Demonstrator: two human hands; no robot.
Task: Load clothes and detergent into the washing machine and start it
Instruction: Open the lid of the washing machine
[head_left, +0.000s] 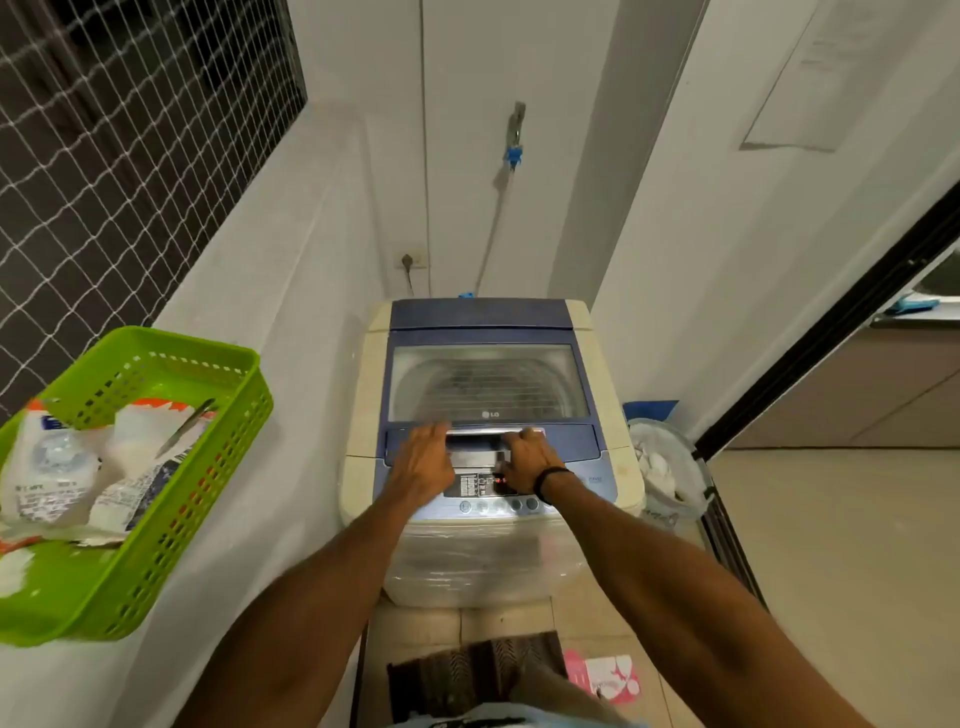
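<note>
A top-loading washing machine (613, 467) with a blue lid stands against the far wall. Its lid (488, 382) is down, and the drum shows through the glass window. Both hands rest at the silver lid handle (480, 441) just above the control panel (483, 501). My left hand (423, 460) lies flat at the handle's left end with fingers together. My right hand (527, 460) curls its fingers over the handle's right end. Detergent bags (57, 462) lie in a green basket (171, 525) on the ledge to the left.
A laundry basket with white cloth (667, 473) stands right of the machine beside a dark sliding-door frame (831, 322). A tap with a blue hose fitting (514, 153) hangs on the far wall. A dark mat (467, 670) and a pink packet (605, 675) lie on the floor.
</note>
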